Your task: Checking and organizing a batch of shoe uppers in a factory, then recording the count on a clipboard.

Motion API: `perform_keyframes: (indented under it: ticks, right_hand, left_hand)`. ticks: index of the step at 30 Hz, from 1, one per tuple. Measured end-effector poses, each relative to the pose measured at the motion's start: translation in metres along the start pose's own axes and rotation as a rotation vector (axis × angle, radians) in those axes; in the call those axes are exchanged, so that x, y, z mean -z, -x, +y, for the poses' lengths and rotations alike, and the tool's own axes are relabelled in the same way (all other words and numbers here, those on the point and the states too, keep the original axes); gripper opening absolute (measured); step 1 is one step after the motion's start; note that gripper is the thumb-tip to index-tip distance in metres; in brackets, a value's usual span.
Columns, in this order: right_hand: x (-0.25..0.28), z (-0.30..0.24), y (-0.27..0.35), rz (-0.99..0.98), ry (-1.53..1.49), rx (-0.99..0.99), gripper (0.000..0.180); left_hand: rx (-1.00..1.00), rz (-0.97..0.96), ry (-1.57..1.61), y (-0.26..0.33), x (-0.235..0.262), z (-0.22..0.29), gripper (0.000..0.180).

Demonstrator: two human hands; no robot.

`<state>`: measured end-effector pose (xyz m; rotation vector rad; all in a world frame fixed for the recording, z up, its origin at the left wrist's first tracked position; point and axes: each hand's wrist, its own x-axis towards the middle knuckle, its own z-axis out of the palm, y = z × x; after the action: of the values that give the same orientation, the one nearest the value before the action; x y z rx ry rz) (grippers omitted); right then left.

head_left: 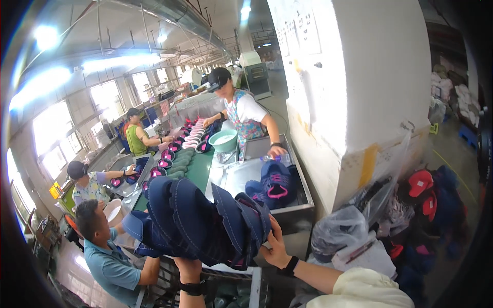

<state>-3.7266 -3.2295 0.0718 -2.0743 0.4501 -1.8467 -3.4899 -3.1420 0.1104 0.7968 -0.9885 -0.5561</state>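
Note:
A big stack of navy blue shoe uppers with white stitching [197, 223] fills the middle of the view, held up in front of me. My left hand [188, 265] is under the stack, mostly hidden by it, with a black band on the wrist. My right hand [276, 248] grips the stack's right end, a black watch on its wrist. Beyond the stack, a pile of navy and pink uppers [272, 188] lies on a metal tray table [303, 201].
A green conveyor belt [197, 169] carries pink and navy shoe parts past several seated and standing workers. A teal basin [223, 140] stands at its end. A white pillar [359, 97] rises at right, with plastic bags [341, 231] and red caps [420, 182] piled beside it.

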Motion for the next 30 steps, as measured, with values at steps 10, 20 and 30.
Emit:
perform_keyframes:
  ticks: [10, 20, 30]
  right_hand:
    - [0.016, 0.106, -0.040, 0.103, 0.200, -0.181, 0.087]
    - [0.058, 0.175, -0.061, 0.146, 0.456, -0.376, 0.085]
    - [0.041, 0.221, -0.071, -0.037, 0.529, -0.506, 0.082]
  left_hand:
    - [0.172, -0.258, 0.385, -0.119, -0.073, -0.068, 0.070]
    - [0.259, -0.376, 0.169, -0.186, -0.145, -0.167, 0.055]
    - [0.387, -0.380, -0.023, -0.210, -0.123, -0.248, 0.078]
